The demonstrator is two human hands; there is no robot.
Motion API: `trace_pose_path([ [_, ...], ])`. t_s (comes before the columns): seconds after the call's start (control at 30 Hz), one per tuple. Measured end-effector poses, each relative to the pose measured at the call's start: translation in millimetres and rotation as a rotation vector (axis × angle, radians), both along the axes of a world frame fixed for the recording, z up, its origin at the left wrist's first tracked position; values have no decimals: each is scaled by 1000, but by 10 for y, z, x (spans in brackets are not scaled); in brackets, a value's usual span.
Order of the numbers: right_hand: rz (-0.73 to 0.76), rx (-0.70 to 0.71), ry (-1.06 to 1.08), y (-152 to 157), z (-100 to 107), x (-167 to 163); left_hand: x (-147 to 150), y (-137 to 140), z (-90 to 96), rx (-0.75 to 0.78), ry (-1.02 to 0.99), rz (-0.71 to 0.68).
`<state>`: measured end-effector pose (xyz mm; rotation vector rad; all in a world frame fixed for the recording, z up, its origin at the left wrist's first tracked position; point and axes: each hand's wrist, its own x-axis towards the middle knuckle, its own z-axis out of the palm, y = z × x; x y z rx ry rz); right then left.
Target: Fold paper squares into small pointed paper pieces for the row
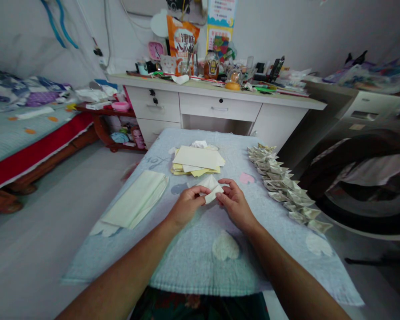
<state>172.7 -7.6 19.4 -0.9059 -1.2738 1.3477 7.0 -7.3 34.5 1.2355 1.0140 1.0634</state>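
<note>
Between my two hands is a small piece of folded paper (210,183), off-white, with a strip turned up along its near edge. My left hand (189,202) pinches its left side with thumb and fingers. At the right end, my right hand (234,201) grips the paper the same way. Just beyond the hands lies a stack of cream and yellow paper sheets (200,158). To the left rests a thicker pile of pale green folded paper (136,200). Rows of folded paper boats (283,186) stand along the right side.
A blue cloth with heart shapes (200,266) covers the table. Behind it stands a white desk (216,104) loaded with jars, a pink clock (156,50) and an orange bag (182,42). A bed (36,124) is at left, a washing machine (363,133) at right.
</note>
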Motion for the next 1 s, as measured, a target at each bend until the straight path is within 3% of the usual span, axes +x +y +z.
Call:
trace_pose_path([
  [0.2, -43, -55, 83, 5, 11, 21, -47, -29, -26, 85, -8, -139],
  [0.43, -39, -134, 185, 6, 12, 14, -41, 17, -142, 264, 205, -108],
  [1.0, -30, -208, 251, -9, 38, -5, -70, -10, -122, 357, 239, -135],
])
